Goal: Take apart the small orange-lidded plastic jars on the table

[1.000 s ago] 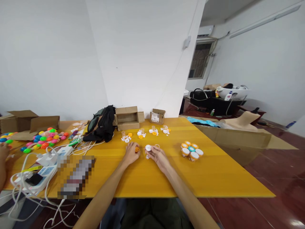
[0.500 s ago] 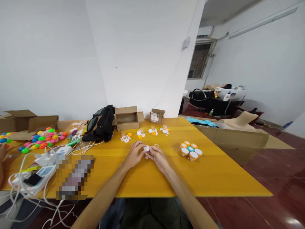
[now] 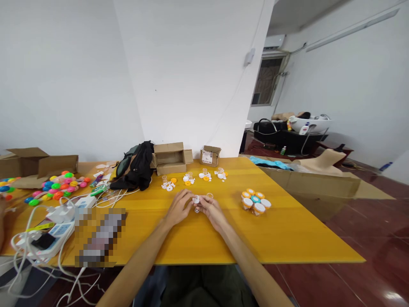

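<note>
Between my fingertips is a small round white plastic part [image 3: 196,199], pinched from both sides above the yellow wooden table [image 3: 179,247]. My left hand [image 3: 179,209] closes on its left edge, and my right hand [image 3: 213,212] grips it from the right. Just under it on the table lies a small white wheel-like piece [image 3: 197,210]. A clear plastic ring or cup rim [image 3: 209,195] shows behind my right fingers. Farther back are several little groups of white and orange round parts [image 3: 169,186] with clear cups. To the right stands a cluster of clear cups with white, orange and teal lids [image 3: 255,200].
Small cardboard boxes [image 3: 171,168] and a black bag [image 3: 137,166] sit along the wall. On the left are colourful balls [image 3: 65,185], a power strip with cables [image 3: 64,226] and a blurred-out flat object [image 3: 104,236]. Another person's hand [image 3: 2,213] shows at the left edge.
Almost nothing differs. My fingers have shifted very slightly around the white part, and both hands still hold it in the same spot.
</note>
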{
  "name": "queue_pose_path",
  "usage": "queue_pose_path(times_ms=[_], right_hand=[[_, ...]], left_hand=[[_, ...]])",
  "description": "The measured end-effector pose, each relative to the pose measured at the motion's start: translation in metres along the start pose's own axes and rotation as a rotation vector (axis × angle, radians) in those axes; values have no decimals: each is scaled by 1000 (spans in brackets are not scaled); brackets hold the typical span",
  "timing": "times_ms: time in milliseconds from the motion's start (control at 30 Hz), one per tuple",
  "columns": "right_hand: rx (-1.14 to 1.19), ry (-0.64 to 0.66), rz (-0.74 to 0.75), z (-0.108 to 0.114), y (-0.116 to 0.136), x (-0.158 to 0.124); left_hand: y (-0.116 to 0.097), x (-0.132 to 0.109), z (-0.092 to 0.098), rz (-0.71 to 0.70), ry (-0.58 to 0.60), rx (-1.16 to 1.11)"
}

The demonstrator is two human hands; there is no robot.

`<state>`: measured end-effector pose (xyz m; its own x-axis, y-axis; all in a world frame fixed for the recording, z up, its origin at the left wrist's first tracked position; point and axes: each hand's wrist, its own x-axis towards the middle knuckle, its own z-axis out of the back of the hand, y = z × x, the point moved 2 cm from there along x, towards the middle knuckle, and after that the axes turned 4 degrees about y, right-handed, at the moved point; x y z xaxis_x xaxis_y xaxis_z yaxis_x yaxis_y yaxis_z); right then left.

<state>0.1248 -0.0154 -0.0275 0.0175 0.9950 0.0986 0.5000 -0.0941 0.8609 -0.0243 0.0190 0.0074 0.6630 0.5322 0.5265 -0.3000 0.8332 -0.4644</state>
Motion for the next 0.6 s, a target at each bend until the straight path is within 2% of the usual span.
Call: queue_pose_path(times_ms=[167, 433, 600], right_hand=[[-24, 21, 7, 0, 0, 1], [-74, 60, -4, -5, 5, -2], [-61, -6, 6, -4, 5, -2]], left_hand=[[-1, 1, -1, 10, 12, -34], [1, 5, -3, 73, 5, -236], [9, 6, 0, 131, -15, -250]])
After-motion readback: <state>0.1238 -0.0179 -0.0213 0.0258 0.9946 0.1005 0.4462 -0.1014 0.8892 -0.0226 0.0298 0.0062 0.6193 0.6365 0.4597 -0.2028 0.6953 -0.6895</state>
